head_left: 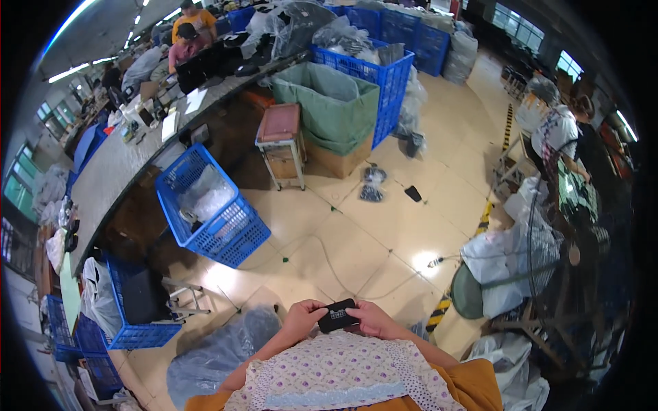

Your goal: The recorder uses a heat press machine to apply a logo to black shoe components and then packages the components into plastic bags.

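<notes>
A small black rectangular piece (337,317) with a pale patch on its face is held in front of my body. At its left edge, my left hand (304,320) grips it with thumb and fingers closed. My right hand (374,320) pinches the right end, the thumb lying on top. Whether it is a pouch, a case or a cloth part, I cannot make out. Below both hands spreads the flowered apron (336,366) on my front, with mustard-coloured sleeves on either side.
To the left stand a blue crate (223,229) with plastic bags and a long worktable (116,175). Ahead are a stool (279,133) and a green fabric-lined bin (346,113). Bagged goods (219,353) lie near me. A fan (541,240) and a seated person (558,137) are right.
</notes>
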Motion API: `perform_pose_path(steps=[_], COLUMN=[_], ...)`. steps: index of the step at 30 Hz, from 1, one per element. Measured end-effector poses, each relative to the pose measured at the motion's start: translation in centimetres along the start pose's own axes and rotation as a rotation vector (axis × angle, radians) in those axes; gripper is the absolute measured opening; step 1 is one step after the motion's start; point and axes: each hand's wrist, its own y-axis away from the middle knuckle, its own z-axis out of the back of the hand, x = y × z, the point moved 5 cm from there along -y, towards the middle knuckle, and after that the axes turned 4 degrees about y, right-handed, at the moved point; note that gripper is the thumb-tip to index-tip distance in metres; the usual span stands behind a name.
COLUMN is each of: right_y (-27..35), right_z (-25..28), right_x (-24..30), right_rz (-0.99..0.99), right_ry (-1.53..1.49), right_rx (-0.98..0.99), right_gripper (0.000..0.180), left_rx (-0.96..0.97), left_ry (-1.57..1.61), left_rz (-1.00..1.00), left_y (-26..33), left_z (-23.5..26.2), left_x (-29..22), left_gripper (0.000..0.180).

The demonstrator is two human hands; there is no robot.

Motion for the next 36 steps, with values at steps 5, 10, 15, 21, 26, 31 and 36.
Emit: perform_pose_path(steps=[5,10,15,21,26,31,36], right_y=[-4.2,-10.4,-12.7,-23.0,-33.0,-42.5,-49.2], right_z=[-0.5,0.9,2.1,10.5,12.8,15.2,14.3], right_x=[9.7,14.9,21.2,30.8,41.0,55.3,69.6], right_rz=[0.047,0.143,0.236,0.377,0.076,0.227,0.288], right_ry=[-0.051,-0.083,0.405,0.186,-0.530,-0.618,-0.524], right_rx=[0.142,0.132,0.123,-0.242,-0.447,-0.493,-0.595], right_gripper=[0.025,0.026,0.024,0.031,0.027,0.026,0.025], left_rx=[0.011,-0.075,-0.061,-0.105,-0.219,-0.262,-0.314], left_ry=[0.174,0.120,0.749,-0.026,0.093,-0.251,-0.125], left_rz=[-0.073,-0.083,0.187,0.177,0.246,-0.129,-0.110], left_y=[-7.7,-12.4,-17.5,-26.8,-38.5,-46.0,-50.2], left_z=[1.1,2.4,5.2,12.7,17.5,22.2,24.6], left_x=[-3.6,-8.6,-4.4,-2.1,-0.2,-16.3,-23.5], left_gripper=[0.015,0.022,0.024,0.026,0.026,0.023,0.024])
